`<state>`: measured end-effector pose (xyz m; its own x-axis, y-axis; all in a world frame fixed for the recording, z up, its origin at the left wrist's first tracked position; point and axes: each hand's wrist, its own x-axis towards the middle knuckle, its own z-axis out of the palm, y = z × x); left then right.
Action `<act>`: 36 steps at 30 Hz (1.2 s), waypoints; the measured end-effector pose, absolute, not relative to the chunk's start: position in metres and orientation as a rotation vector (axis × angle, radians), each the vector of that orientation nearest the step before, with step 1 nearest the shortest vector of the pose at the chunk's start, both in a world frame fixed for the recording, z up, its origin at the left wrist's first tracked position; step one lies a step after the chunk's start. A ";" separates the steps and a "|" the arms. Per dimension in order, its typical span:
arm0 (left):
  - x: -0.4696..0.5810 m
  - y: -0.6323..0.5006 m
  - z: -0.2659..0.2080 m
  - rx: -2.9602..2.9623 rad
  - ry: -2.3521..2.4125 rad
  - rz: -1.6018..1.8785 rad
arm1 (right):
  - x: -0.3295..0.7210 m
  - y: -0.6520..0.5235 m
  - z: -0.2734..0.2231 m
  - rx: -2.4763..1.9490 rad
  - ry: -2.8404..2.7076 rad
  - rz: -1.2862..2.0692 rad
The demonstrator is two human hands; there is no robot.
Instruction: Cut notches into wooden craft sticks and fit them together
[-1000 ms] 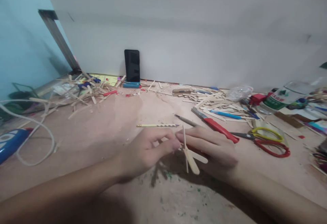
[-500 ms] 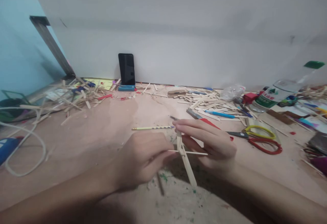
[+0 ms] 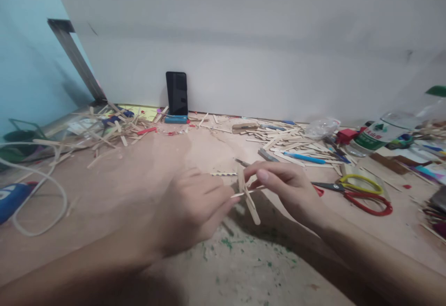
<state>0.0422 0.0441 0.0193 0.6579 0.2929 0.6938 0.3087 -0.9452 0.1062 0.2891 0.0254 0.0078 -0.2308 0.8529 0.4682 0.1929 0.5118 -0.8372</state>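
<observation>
A small piece made of joined wooden craft sticks (image 3: 251, 208) is held up over the table, its long stick tilted and a thin stick crossing it. My left hand (image 3: 198, 203) is closed, pinching the left end of the thin crosspiece between thumb and fingers. On the other side, the curled fingers of my right hand (image 3: 285, 180) meet the upper part of the long stick, the thumb showing above them; their exact contact is partly hidden. Behind the hands lies a pencil (image 3: 223, 174), mostly covered by my left hand. A dark pointed tool tip (image 3: 241, 162) shows beyond my right fingers.
Scissors (image 3: 362, 194) with yellow and red handles lie at right, near a water bottle (image 3: 378, 134). Loose craft sticks (image 3: 289, 141) and a blue pen (image 3: 304, 157) are behind. A phone (image 3: 177, 93) leans on the wall. More sticks (image 3: 104, 131) and a white cable (image 3: 64, 203) are left.
The stick piece has turned and shifted slightly up and left, its lower end now higher. My right thumb has come up into view over the fingers. My left hand now covers more of the pencil.
</observation>
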 end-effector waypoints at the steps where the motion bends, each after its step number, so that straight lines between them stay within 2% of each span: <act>1: 0.042 0.045 0.018 -2.848 -0.509 -1.152 | 0.288 0.024 0.010 -0.870 -1.762 0.854; 5: 0.042 0.048 0.014 -2.884 -0.463 -1.058 | 0.285 0.021 0.016 -0.850 -1.849 1.010; 13: 0.041 0.052 0.015 -2.936 -0.462 -0.959 | 0.288 0.024 0.011 -0.894 -1.743 1.084; 19: 0.041 0.053 0.012 -3.058 -0.485 -1.001 | 0.289 0.027 -0.005 -0.768 -1.612 1.300; 26: 0.043 0.052 0.019 -3.417 -0.715 -0.966 | 0.290 0.028 -0.010 -0.672 -1.484 1.441; 31: 0.045 0.053 0.026 -3.837 -0.955 -0.754 | 0.288 0.023 0.001 -0.724 -1.403 1.575; 36: 0.044 0.056 0.025 -3.926 -1.062 -0.635 | 0.287 0.019 0.005 -0.747 -1.347 1.715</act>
